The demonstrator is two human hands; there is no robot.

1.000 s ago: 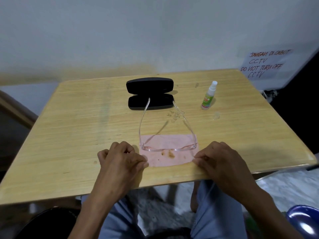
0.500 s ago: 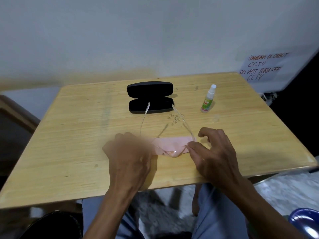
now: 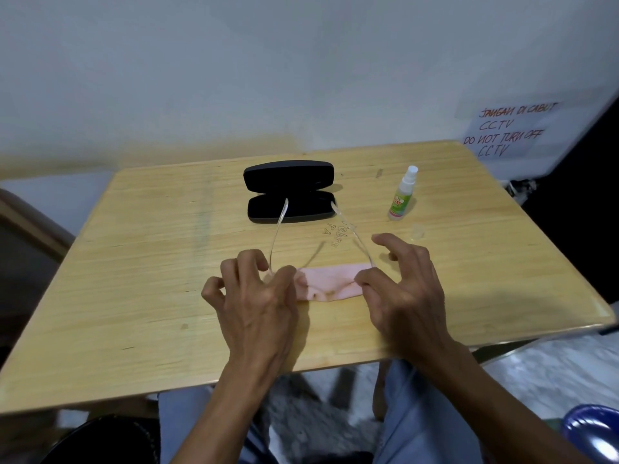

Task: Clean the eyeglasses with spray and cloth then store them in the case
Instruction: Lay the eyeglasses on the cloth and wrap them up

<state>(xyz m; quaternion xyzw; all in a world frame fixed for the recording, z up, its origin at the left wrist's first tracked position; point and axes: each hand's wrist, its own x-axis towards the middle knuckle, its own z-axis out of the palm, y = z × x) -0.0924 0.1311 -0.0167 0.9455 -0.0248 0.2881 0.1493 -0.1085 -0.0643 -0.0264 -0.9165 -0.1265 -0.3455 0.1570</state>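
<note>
Clear-framed eyeglasses [image 3: 277, 229] lie on the wooden table [image 3: 134, 262], their temples reaching back to the open black case [image 3: 289, 192]. The front of the glasses is covered by a pink cloth [image 3: 328, 283] folded over it. My left hand [image 3: 258, 293] pinches the cloth's left end between thumb and forefinger. At the right end my right hand [image 3: 402, 283] pinches the cloth, its other fingers spread. A small spray bottle [image 3: 403, 195] stands upright to the right of the case, with its clear cap [image 3: 418, 232] lying just in front of it.
A handwritten CCTV notice [image 3: 505, 128] hangs on the wall at the back right. A blue bowl-like object [image 3: 593, 430] sits low at the right, below the table. The table's near edge runs just above my knees.
The cloth, first flat under the glasses' front, is now folded up over it. Both hands moved forward from the near edge of the cloth to its two ends.
</note>
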